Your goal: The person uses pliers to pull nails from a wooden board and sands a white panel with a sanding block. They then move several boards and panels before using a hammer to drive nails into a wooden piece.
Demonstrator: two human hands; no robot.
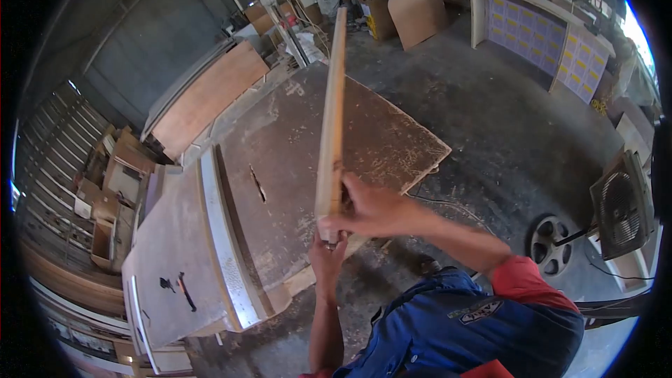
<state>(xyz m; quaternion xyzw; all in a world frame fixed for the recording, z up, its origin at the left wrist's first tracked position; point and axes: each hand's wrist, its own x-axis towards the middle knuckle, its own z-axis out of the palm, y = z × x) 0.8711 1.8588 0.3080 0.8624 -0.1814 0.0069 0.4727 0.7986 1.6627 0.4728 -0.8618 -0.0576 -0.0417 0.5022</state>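
Observation:
A long wooden board [333,119] stands on edge in front of me, its far end pointing away over the brown worktable [280,126]. My right hand [367,206] grips its near end from the right side, with the thumb and fingers around the edge. Below that end, my left hand [327,248] is closed on the bottom of the board. The table has a scratched, worn top with a slit-like hole [258,183] left of the board. A metal-faced strip [225,238] lies across the table further left.
A hammer [186,292] and a small black object [166,283] lie on the table's left part. A standing fan [619,203] and its round base [551,245] are at the right. Wooden panels [418,15] lean at the back. A cable runs along the floor.

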